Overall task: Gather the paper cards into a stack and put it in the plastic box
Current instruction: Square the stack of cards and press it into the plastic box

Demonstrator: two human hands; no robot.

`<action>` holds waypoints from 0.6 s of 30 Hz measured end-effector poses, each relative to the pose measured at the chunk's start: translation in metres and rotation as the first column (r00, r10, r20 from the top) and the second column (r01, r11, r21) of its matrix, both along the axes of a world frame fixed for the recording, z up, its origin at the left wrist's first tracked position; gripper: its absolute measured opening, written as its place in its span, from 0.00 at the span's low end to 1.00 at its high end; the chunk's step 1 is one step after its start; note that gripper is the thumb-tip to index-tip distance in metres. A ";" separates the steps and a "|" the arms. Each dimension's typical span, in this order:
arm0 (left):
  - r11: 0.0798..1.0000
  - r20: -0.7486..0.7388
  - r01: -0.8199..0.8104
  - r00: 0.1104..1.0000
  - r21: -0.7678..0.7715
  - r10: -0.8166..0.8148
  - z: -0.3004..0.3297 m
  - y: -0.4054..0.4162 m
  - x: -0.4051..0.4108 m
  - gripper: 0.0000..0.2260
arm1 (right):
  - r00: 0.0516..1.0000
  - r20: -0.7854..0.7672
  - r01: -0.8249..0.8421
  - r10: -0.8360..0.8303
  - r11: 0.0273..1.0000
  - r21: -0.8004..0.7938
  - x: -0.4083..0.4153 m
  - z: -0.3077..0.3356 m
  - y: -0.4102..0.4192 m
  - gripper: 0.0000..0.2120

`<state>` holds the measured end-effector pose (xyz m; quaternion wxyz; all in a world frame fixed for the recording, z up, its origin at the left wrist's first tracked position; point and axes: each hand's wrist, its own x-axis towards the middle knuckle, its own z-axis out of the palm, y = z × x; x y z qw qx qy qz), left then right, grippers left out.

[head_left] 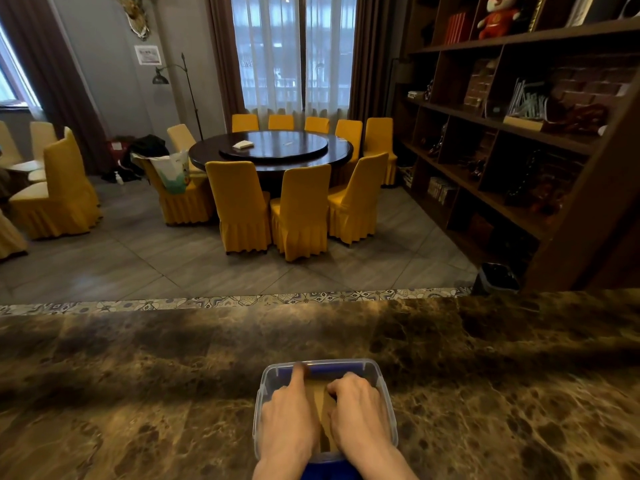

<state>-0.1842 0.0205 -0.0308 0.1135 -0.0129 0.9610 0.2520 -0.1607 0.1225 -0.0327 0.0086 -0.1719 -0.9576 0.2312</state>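
A clear plastic box (pixel 375 367) sits on the brown marble counter near its front edge. Both my hands reach down into it. My left hand (pixel 289 420) lies flat inside on the left, its index finger stretched to the far wall. My right hand (pixel 358 410) is inside on the right, fingers curled downward. Between the hands a strip of tan paper cards (pixel 320 403) shows on the box floor; the rest of the cards is hidden under my hands. Something blue shows at the box's far and near ends.
The marble counter (pixel 156 393) stretches wide to both sides of the box. Beyond its patterned far edge lies a tiled floor with a round dark table (pixel 273 148) ringed by yellow chairs. A dark wooden shelf unit (pixel 519 133) stands at the right.
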 end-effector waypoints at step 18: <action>0.990 -0.035 -0.011 0.999 0.144 0.016 -0.006 -0.005 0.005 0.14 | 0.994 0.107 0.038 -0.021 0.987 -0.155 0.001 0.003 0.006 0.12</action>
